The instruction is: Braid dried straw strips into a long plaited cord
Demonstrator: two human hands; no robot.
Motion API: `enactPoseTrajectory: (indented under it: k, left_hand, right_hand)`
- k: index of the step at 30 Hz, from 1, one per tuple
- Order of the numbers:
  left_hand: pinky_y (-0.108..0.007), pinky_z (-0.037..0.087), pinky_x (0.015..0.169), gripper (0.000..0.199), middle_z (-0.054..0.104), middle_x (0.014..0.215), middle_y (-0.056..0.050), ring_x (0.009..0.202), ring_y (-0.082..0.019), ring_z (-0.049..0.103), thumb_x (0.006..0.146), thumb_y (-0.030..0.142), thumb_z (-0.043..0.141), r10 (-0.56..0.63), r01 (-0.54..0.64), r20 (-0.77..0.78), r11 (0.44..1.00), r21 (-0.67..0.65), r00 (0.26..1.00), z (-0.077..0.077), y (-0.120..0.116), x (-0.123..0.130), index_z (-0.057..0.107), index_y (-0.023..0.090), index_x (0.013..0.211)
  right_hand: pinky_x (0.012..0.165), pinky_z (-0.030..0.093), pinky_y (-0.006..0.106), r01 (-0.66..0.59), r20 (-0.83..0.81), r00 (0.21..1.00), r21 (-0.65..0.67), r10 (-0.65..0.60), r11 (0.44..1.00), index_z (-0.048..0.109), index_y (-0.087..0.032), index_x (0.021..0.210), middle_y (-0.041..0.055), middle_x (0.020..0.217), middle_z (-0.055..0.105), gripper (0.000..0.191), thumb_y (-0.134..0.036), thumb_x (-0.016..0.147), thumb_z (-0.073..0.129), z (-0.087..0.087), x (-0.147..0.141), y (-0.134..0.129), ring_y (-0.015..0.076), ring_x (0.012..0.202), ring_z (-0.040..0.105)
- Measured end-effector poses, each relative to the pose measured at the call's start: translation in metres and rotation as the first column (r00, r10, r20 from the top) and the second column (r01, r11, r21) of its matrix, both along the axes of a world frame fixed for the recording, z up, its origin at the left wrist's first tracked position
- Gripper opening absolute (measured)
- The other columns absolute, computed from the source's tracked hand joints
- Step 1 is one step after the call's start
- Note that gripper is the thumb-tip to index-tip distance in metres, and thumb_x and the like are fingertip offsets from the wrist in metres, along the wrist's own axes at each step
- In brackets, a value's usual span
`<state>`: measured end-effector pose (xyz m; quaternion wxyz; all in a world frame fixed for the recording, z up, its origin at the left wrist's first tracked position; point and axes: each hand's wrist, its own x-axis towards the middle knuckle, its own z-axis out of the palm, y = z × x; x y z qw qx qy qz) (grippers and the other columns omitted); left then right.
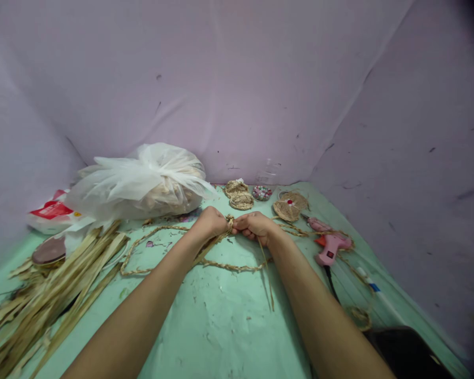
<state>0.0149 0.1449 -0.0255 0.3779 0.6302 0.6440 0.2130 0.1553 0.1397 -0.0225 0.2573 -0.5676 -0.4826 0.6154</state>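
Both my hands meet over the middle of the green table (221, 326). My left hand (212, 223) is closed on a braid of dried plant fibre (230, 225), with loose strands trailing under the wrist. Right beside it, the fingers of my right hand (253, 226) pinch a strand at the same braid. A thin strand end (269, 284) hangs down below the right palm. The finished braided cord (237, 267) lies in a long loop on the table around my hands and runs on to the right. Exactly how the strands cross is hidden by my fingers.
Dried leaf strips (63, 295) and a round brown lid (49, 250) lie at left. A white plastic bag (142, 181) stands behind. Woven coils (240, 199), beads (262, 192) and a woven flower (288, 205) sit at the back. On the right are a pink glue gun (332, 247) and a dark object (411, 352).
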Motion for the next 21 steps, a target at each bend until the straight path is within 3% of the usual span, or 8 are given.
enactPoseTrajectory:
  k: [4,13,17,21]
  left_hand:
    - [-0.02,0.018,0.036,0.002,0.029,0.037,0.006,0.038,-0.007,0.026,0.048,0.013,0.052,0.04,-0.038,0.042,0.998,-0.05,0.998,0.0,0.002,-0.001,0.051,0.014,0.048]
    - [-0.022,0.016,0.036,0.016,0.027,0.036,0.005,0.037,-0.008,0.027,0.049,0.016,0.055,0.041,-0.043,-0.015,0.988,-0.15,0.999,0.018,-0.002,-0.003,0.04,0.018,0.044]
    - [-0.022,0.018,0.036,0.02,0.031,0.034,0.004,0.035,-0.008,0.028,0.052,0.018,0.059,0.082,-0.076,0.014,0.964,-0.257,0.996,0.023,-0.003,-0.001,0.041,0.017,0.044]
    - [-0.02,0.018,0.036,0.016,0.032,0.031,0.004,0.031,-0.006,0.026,0.056,0.017,0.057,0.065,-0.03,0.084,0.932,-0.362,0.994,0.026,-0.003,-0.003,0.045,0.015,0.046]
  right_hand:
    - [0.03,0.015,0.017,0.005,0.04,0.999,0.013,-0.005,1.0,0.058,-0.011,0.055,-0.0037,0.035,0.044,0.007,-0.014,0.06,0.054,0.001,-0.002,0.0,0.0028,0.029,0.023]
    - [0.029,0.019,0.017,0.046,0.159,0.985,0.104,-0.062,0.994,0.057,-0.012,0.048,-0.0013,0.038,0.053,0.007,-0.007,0.052,0.056,0.002,-0.011,-0.001,0.0032,0.03,0.03]
    - [0.03,0.024,0.016,0.062,0.157,0.985,0.111,-0.079,0.992,0.058,-0.012,0.048,-0.0016,0.038,0.053,0.008,-0.006,0.052,0.055,0.005,-0.012,-0.003,0.0036,0.031,0.033]
    - [0.029,0.025,0.015,0.066,0.11,0.991,0.092,-0.077,0.994,0.059,-0.011,0.049,-0.0014,0.04,0.055,0.008,-0.007,0.054,0.054,0.004,-0.009,-0.004,0.0032,0.031,0.034]
